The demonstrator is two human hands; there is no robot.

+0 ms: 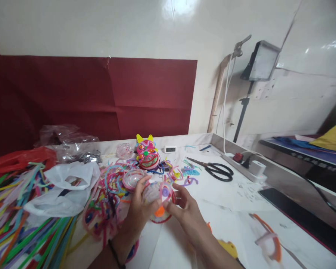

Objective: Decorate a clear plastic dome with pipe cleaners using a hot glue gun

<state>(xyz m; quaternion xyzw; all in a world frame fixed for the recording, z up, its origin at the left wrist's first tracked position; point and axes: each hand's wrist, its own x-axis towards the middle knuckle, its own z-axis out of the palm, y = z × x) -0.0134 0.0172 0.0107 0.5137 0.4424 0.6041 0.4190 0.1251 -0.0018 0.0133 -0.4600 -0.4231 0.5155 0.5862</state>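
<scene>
Between my two hands is a clear rounded plastic shell (154, 192) trimmed with fuzzy pipe cleaners: a red rim, a purple spiral and an orange patch. My left hand (144, 205) grips its left side, thumb on the front. On the right side, the thumb and fingers of my right hand (182, 203) press against it. Just behind stands a finished-looking colourful animal head (148, 151) with yellow ears. Another clear shell (133, 179) lies on a heap of bent pipe cleaners (114, 183) left of my hands.
Black-handled scissors (212, 168) lie at the back right, near a power strip (243, 168) and a dark phone (302, 220). Long straight pipe cleaners (44, 239) and a white plastic bag (64, 190) fill the left. A small digital display (170, 149) stands at the back.
</scene>
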